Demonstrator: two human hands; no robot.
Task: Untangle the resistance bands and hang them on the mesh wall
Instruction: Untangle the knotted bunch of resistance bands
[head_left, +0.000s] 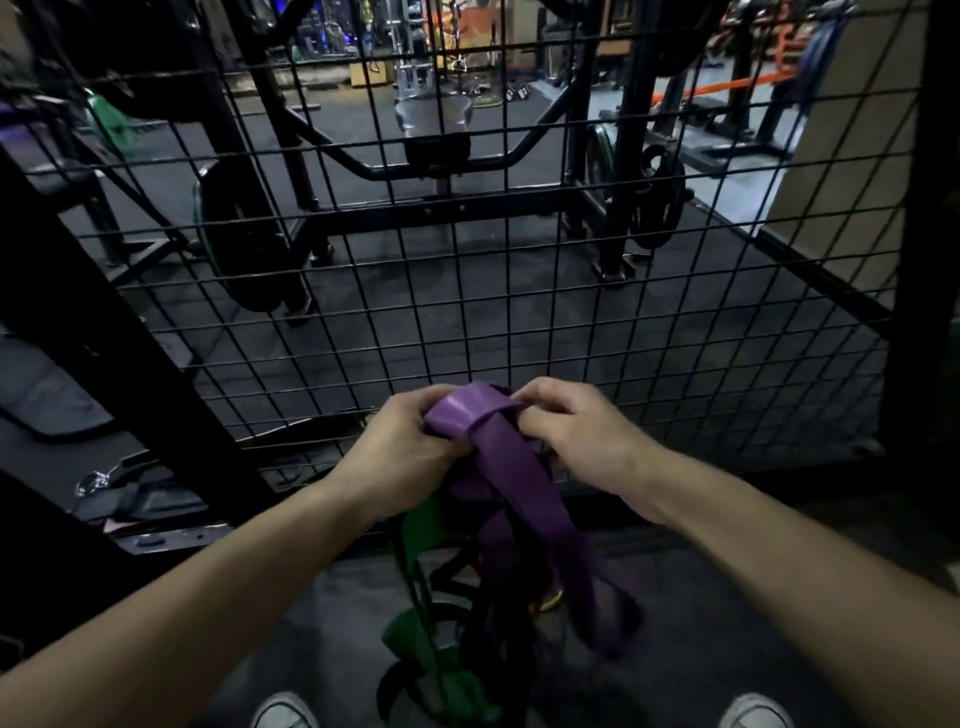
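A tangle of resistance bands hangs between my hands in front of the black mesh wall (519, 270). The purple band (514, 467) is knotted at the top and trails down toward the floor. My left hand (400, 441) grips the left side of the purple knot. My right hand (576, 426) pinches the right side of the same knot. Below, a green band (415, 639) and a black band (488, 613) dangle, twisted with the purple one.
Another green band (111, 124) hangs on the mesh at upper left. Behind the mesh stand a black weight rack (441, 166) and weight plates (244, 244). A slanted black beam (104, 322) crosses the left. My white shoes (283, 712) show at the bottom.
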